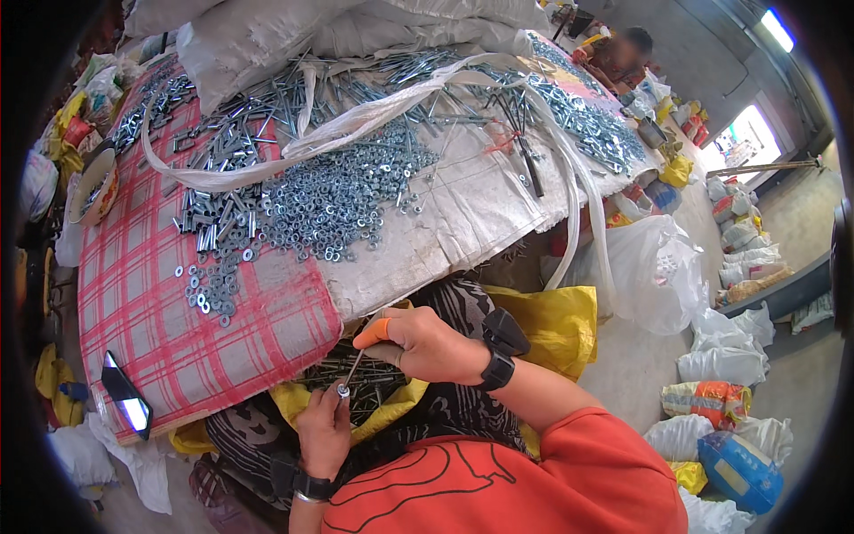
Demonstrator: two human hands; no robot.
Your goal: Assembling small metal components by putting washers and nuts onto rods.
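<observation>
At lower centre, one seemingly part-fitted bolt [354, 367] is pinched by left hand [324, 432] and right hand [429, 345]; upper left, nuts [334, 206] are left heaped.

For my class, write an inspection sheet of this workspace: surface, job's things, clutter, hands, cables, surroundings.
Surface: red-checked cloth beside white woven sacking.
Job's things: slim metal rod; small round silvery piece; yellow sack holding thin metal pieces; silvery nut pile.
Clutter: flat black phone; long white fabric strap.
Hands: left hand pinches the silvery piece; right hand, wearing an orange finger cover, grips the rod.
Cables: nothing seen.
Surroundings: another person, upper right; white plastic bags, right.
</observation>
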